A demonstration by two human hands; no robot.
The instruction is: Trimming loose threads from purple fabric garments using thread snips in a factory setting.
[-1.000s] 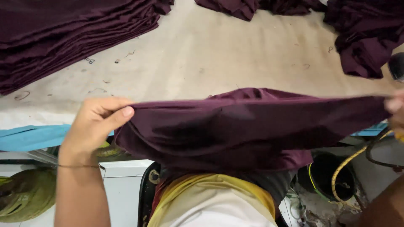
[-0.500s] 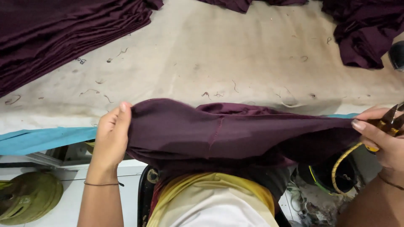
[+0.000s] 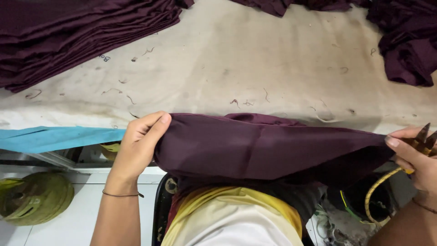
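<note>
Maroon cloth (image 3: 268,146) stretched between 2 hands at the table (image 3: 255,68) edge. Left hand (image 3: 141,143) pinches its left end, thumb on top. Right hand (image 3: 412,157) pinches the right end, also holding snips (image 3: 423,136).

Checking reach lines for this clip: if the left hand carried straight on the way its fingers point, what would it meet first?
The left hand points right, fingers already gripping the stretched dark maroon cloth piece; straight on it would likely just push further into that cloth, though depth is unclear.

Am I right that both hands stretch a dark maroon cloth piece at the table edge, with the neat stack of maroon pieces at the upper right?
Not quite. The head view shows the neat stack of maroon pieces at the upper left; the rest holds.
</note>
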